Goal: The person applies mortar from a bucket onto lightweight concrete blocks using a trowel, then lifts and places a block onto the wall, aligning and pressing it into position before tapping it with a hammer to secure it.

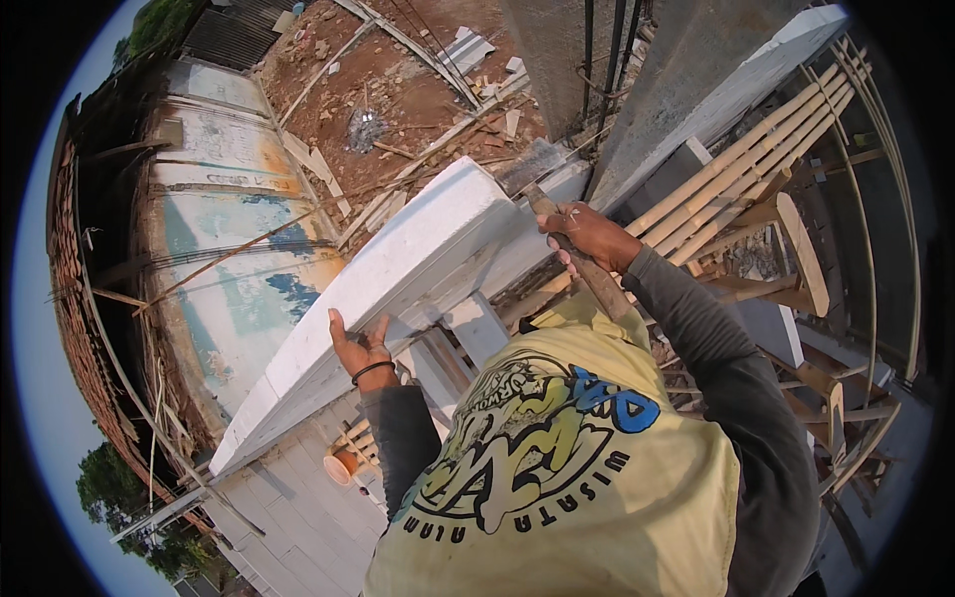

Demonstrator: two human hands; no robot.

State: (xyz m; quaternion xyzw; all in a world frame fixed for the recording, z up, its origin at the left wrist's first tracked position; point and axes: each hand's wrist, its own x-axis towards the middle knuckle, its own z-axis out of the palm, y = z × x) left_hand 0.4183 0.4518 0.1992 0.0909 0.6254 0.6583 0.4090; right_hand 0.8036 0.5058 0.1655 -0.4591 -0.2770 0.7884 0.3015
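A long white block-like wall top (398,249) runs from the middle of the view down to the lower left. My left hand (362,348), with a dark band at its wrist, rests against the near side of it, thumb up and fingers apart. My right hand (591,237) is closed around the wooden handle of a tool (605,292) beyond the wall's right end. The tool's flat grey head (534,166) is blurred, so its kind is unclear; it sits at or just above that end.
Bamboo poles (736,189) and a timber frame (801,254) stand at the right. Grey concrete columns (662,90) with dark steel bars rise at the top. Beyond the wall lies reddish rubble ground (398,85) and an old painted wall (239,249). An orange bucket (340,469) is below left.
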